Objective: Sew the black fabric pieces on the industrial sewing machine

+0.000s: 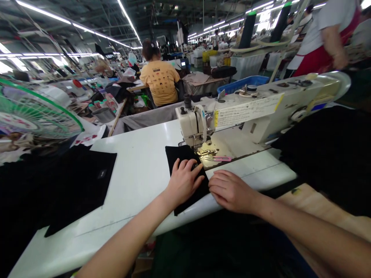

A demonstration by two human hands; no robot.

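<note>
A black fabric piece (185, 200) lies on the white table, its far end at the needle area of the sewing machine (189, 127). On top of it rests my left hand (185, 181), fingers spread and lying flat. My right hand (230, 191) is at the fabric's right edge, its fingers curled together on that edge; the fingertips are partly hidden. Just beyond my hands, pink-handled thread snips (222, 158) lie on the machine's metal plate, beside a small metal guide (209, 152).
Left on the table (139, 154) is a black fabric pile (84, 181) with a small label. More dark fabric (327, 150) lies at right. A green fan (34, 112) stands at far left. Ahead sits a person in a yellow shirt (160, 83); another person in a red apron (348, 31) stands at right.
</note>
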